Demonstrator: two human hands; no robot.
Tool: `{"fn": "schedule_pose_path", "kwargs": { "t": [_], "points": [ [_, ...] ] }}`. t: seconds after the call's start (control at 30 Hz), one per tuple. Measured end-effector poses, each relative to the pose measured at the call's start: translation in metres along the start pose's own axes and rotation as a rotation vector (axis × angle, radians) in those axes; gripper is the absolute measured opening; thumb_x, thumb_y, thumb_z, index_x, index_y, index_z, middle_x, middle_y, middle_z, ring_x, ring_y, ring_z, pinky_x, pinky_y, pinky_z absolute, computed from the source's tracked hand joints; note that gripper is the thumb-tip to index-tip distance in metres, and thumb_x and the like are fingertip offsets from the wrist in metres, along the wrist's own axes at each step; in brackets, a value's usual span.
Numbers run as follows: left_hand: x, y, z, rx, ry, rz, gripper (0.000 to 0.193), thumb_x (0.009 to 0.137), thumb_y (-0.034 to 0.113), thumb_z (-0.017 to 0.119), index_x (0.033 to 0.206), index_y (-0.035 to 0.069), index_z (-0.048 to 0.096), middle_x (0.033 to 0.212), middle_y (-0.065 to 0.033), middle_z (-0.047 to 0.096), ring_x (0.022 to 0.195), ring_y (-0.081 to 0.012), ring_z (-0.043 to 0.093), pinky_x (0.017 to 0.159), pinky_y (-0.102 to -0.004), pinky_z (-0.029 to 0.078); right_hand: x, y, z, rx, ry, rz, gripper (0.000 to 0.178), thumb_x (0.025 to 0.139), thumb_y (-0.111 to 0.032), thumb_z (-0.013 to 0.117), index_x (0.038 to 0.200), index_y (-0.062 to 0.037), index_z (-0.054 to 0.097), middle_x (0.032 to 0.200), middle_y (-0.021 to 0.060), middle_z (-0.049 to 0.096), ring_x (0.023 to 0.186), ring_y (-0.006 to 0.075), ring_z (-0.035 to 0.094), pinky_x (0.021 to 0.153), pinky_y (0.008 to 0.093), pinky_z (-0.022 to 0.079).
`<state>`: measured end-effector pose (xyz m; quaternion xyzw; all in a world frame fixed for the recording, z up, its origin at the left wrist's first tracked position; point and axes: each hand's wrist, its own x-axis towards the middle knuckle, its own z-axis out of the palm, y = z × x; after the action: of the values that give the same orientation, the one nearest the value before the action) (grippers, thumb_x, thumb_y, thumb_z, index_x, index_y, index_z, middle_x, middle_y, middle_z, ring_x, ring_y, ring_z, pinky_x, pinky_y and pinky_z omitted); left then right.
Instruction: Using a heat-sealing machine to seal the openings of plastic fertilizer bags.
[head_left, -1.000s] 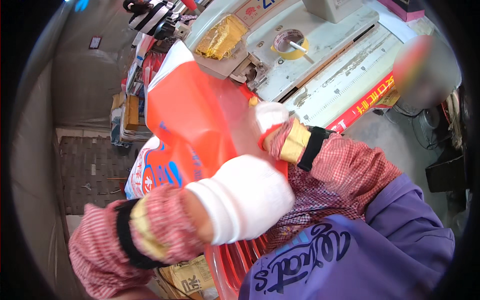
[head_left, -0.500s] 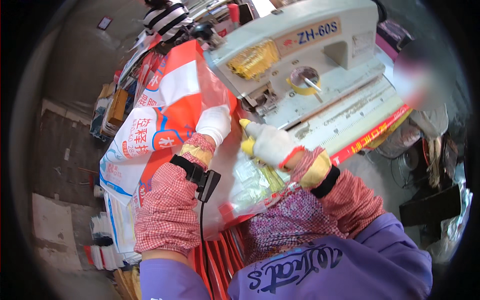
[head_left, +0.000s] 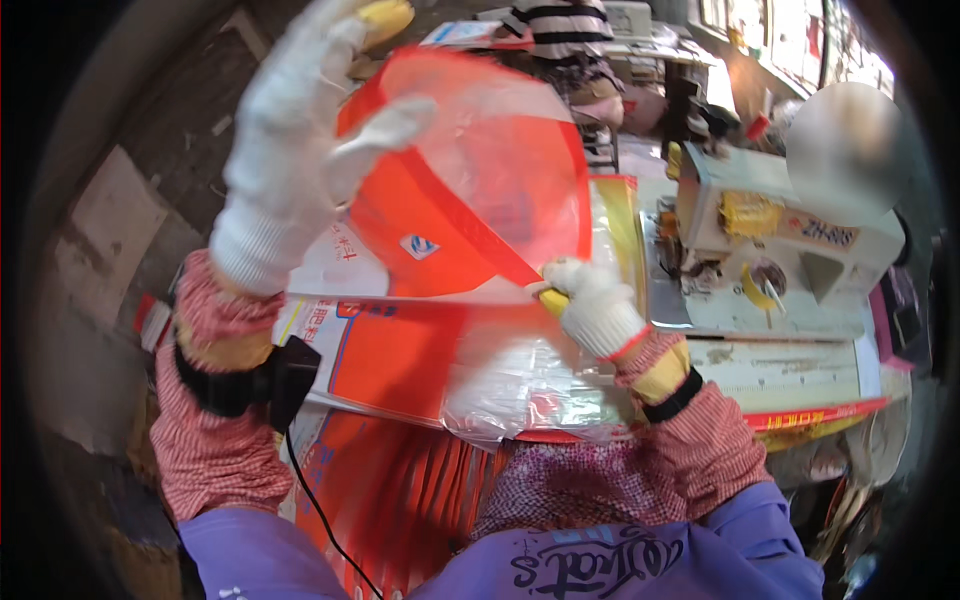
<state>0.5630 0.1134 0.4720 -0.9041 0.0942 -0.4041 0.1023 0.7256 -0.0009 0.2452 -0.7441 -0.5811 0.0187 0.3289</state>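
Note:
A red and white printed plastic bag (head_left: pixel 400 205) stands partly lifted before me, its red-edged mouth gaping. My right hand (head_left: pixel 597 308), in a white glove with yellow fingertips, pinches the bag's edge at the lower right corner. Raised at the upper left is my left hand (head_left: pixel 300 130), gloved the same way and blurred by motion. Its thumb and fingers are spread apart, with the thumb in front of the bag's edge. Beneath lie more flat printed bags (head_left: pixel 390 365) with a clear, shiny plastic part (head_left: pixel 530 385).
A pale sewing machine (head_left: pixel 800 250) stands to the right, with a yellow tape roll (head_left: pixel 757 288) on it. Folded red bags (head_left: pixel 430 490) are close to my lap. Farther back, a person in a striped top (head_left: pixel 565 35) is beside another table. A black cable (head_left: pixel 320 510) hangs from my left wrist.
My view has turned, so the sewing machine now sits farther right. My left hand has risen to the upper left. My right hand now grips the bag's edge, and the bag's mouth has opened.

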Motion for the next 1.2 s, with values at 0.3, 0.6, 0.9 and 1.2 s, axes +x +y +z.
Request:
{"fn": "schedule_pose_path", "kwargs": {
  "t": [0.3,0.6,0.9,1.2],
  "points": [
    [-0.187,-0.018,0.054,-0.1,-0.625,-0.287,0.07,0.065,0.036,0.07,0.118,-0.002,0.045,0.115,-0.0207,0.05,0.108,-0.0314,0.049,0.093,-0.0359,0.039,-0.07,-0.017,-0.073,0.869,0.493,0.271,0.011,0.085,-0.014,0.054,0.091,-0.0049,0.058,0.071,-0.0039,0.053,0.063,0.0041,0.049,0.057,0.0183,0.041],
    [-0.286,0.003,0.078,0.323,-0.631,-0.38,0.007,0.068,0.013,0.055,0.073,0.012,0.059,0.068,-0.0033,0.06,0.067,-0.0229,0.061,0.057,-0.034,0.049,-0.139,0.009,0.042,0.7,0.092,0.789,0.022,0.074,0.002,0.054,0.096,-0.0016,0.059,0.087,0.0066,0.061,0.077,0.0129,0.056,0.067,0.025,0.045],
    [-0.377,0.105,-0.049,-0.823,0.521,-1.938,0.039,0.09,0.033,0.046,0.116,0.005,0.045,0.11,-0.0087,0.053,0.094,-0.0233,0.056,0.081,-0.034,0.046,-0.054,-0.071,-0.086,0.933,-0.532,-0.257,0.018,0.081,-0.009,0.056,0.098,-0.0038,0.06,0.093,0.0094,0.063,0.087,0.0204,0.061,0.073,0.0302,0.048],
    [-0.313,0.26,0.014,-1.391,0.465,-1.897,0.046,0.092,0.03,0.042,0.126,-0.001,0.036,0.12,-0.0101,0.049,0.11,-0.0217,0.048,0.095,-0.0333,0.037,0.018,0.034,-0.025,-0.261,-0.772,0.189,0.051,0.08,-0.037,0.055,0.127,-0.0195,0.044,0.098,0.0172,0.061,0.085,0.0262,0.06,0.073,0.0312,0.046]
  ]
}}
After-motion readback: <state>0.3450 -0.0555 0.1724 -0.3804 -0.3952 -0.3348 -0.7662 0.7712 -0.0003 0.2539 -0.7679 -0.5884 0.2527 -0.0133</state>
